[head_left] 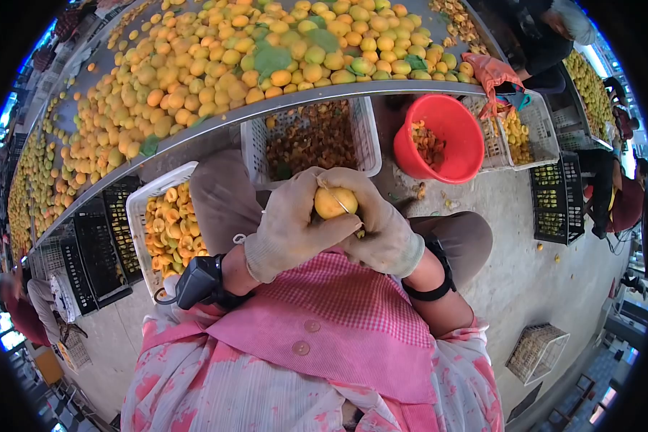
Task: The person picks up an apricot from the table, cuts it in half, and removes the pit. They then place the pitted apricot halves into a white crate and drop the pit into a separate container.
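Both my hands wear pale, stained work gloves and meet above my lap. My left hand (pixel 284 227) is closed around one side of a yellow-orange apricot (pixel 333 204). My right hand (pixel 381 227) curls in from the other side, its fingers bent against the fruit. A thin shiny metal blade (pixel 343 204) lies across the apricot's right side, close to my right fingers; its handle is hidden. Just beyond my hands stands a white plastic crate (pixel 373 137) holding dark brownish fruit scraps. To the left, another white crate (pixel 138 229) holds halved apricots (pixel 174 230).
A metal-edged table (pixel 230 113) heaped with apricots and some leaves curves across the front. Beneath its right side are a red bucket (pixel 453 137) with scraps and a crate of fruit pieces (pixel 517 137). Black crates (pixel 93 259) stand at left. Other people sit at both sides.
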`<state>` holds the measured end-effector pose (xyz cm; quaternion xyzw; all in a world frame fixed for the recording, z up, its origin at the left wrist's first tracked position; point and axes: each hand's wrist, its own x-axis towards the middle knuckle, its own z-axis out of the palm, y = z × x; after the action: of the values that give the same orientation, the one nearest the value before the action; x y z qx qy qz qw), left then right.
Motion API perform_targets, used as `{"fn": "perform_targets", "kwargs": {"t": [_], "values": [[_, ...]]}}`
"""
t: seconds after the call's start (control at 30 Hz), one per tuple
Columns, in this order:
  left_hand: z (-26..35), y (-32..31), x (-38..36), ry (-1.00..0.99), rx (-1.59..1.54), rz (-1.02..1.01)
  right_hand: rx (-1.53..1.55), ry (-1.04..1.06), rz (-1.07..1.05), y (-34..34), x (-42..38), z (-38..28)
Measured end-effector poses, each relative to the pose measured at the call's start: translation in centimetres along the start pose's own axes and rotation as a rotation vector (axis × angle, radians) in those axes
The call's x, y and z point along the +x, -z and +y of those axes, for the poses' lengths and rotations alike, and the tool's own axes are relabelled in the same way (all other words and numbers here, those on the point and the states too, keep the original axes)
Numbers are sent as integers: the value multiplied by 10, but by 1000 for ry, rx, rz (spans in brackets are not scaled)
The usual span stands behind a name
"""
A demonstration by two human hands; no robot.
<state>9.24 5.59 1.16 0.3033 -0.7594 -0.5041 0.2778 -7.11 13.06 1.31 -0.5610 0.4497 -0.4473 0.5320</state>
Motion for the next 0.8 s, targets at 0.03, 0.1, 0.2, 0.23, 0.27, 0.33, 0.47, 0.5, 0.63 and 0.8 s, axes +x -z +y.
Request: {"fn": "perform_targets", "kwargs": {"t": [0.03,0.1,0.2,0.23,0.27,0.33,0.47,0.5,0.63,0.8], "values": [[0,1,-1,-57,10,-8,3,-3,-1,0,1,0],[0,2,-4,-106,18,-13,0,110,-42,1,2,-5],[-1,1,-7,-164,2,6,188,-234,-101,2,-3,-25],[-1,1,-8,-163,-32,-7,190,-238,-101,1,-4,-24],[-2,1,-9,-162,-66,-20,210,-217,-88,-1,-4,-22],[-7,-1,-14,-69,-254,-60,231,-198,-75,-1,-5,-22],[0,0,-13,106,-536,-106,363,-349,-82,8,-5,-25],[0,0,-14,105,-536,-105,371,-337,-66,9,-5,-25],[-2,2,-15,381,-988,-115,409,-266,-56,9,-6,-12],[-15,2,-20,422,-1139,-105,426,-210,96,-4,0,-8]]}}
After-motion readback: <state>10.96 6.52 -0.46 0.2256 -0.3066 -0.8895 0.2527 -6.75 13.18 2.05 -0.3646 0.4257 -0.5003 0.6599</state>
